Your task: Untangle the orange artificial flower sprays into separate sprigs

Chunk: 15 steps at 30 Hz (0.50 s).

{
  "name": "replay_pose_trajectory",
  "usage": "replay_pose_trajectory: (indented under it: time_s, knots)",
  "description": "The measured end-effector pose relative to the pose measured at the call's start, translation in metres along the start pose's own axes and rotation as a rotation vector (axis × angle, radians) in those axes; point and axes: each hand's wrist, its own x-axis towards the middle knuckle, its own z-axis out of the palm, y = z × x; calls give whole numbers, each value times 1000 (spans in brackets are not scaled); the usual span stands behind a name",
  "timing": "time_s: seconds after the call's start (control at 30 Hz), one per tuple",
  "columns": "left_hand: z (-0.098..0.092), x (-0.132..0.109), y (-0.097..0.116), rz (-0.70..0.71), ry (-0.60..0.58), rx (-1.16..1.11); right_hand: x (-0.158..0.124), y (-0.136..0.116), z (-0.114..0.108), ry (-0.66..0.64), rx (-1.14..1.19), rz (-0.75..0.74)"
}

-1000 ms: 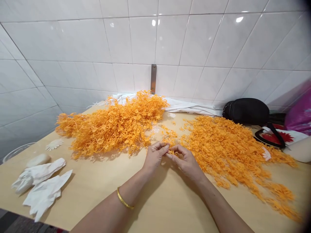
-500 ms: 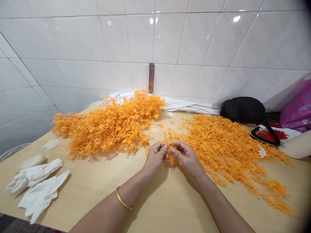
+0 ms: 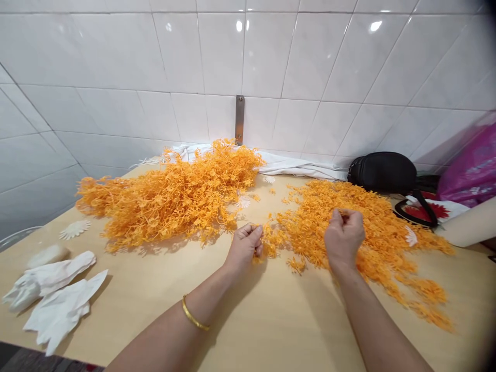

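My left hand (image 3: 245, 245) is closed in a pinch on a small orange artificial flower piece (image 3: 273, 239), whose thin frilly bits stick out to the right of my fingers. Over the right heap of loose orange artificial flowers (image 3: 377, 227) is my right hand (image 3: 344, 235), fingers curled together. Whatever they grip, if anything, is too hidden to name. A larger tangled bunch of orange artificial flowers (image 3: 170, 199) lies to the left of my left hand. One loose orange cluster (image 3: 296, 264) rests on the table between my hands.
White gloves (image 3: 65, 310) and a pale rounded lump (image 3: 48, 256) lie at the left of the table (image 3: 248, 330). White petal-shaped pieces (image 3: 75, 229) are scattered about. Along the tiled wall lie white cloth (image 3: 294, 165), a black pouch (image 3: 383, 171) and a purple bag (image 3: 470, 168).
My right hand has moved away from my left hand, to the right over the heap of flowers. The left hand stays in place with its orange piece. The view has shifted slightly.
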Motion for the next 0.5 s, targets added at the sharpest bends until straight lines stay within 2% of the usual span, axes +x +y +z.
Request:
replay_pose_trajectory:
  time_s: [0.07,0.17,0.3,0.4,0.5]
  knots:
    - [-3,2,2,-22,13,-173,7,6,-3,-44,-111,-100]
    - [-6,7,5,-90,9,-333,1,3,-4,-98,-259,-251]
    - [-10,12,10,-160,81,-455,-8,-7,-4,-114,-357,-316]
    - [-12,13,12,-176,91,-492,-12,-11,-6,-216,-255,-378]
    - [-12,12,13,-173,86,-518,-22,-20,-6,-432,15,-436]
